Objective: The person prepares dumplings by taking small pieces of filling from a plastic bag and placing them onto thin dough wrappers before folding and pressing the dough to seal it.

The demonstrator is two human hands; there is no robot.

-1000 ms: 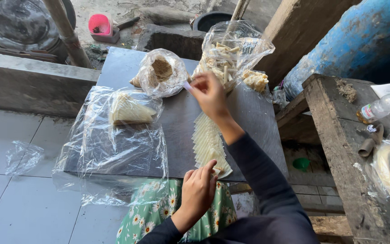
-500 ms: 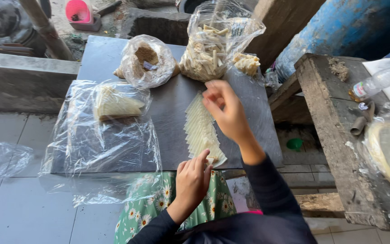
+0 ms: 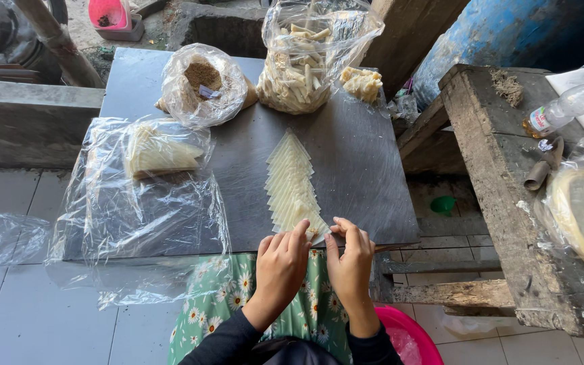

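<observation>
1. Right now both hands meet at the near edge of the dark board (image 3: 373,169): the left hand (image 3: 282,260) and the right hand (image 3: 349,260) sit side by side, fingers curled together over the nearest sheet of the wrapper row (image 3: 290,182).
2. Those pale triangular sheets lie overlapped in a line running from mid-board down to the fingers. The fingertips pinch the lowest sheet; whether it is folded or filled I cannot tell, since the hands cover it.
3. Judging progress: the bag of finished rolls (image 3: 305,61) at the far edge is well stocked, so a good share looks done.
4. Left to do, by my reading: the whole laid-out row, plus the spare stack of wrappers (image 3: 157,154) lying on the clear plastic sheet (image 3: 150,209) to the left.
5. A bag of brown crumbly filling (image 3: 203,84) stands beside the rolls, and a few loose yellow pieces (image 3: 361,82) rest at the board's far right corner.
6. Around it: a weathered wooden bench (image 3: 501,196) on the right carrying a plastic bottle (image 3: 566,107), a pink basin (image 3: 407,338) below the person's knees, and a green flowered cloth (image 3: 228,290) over the lap.
</observation>
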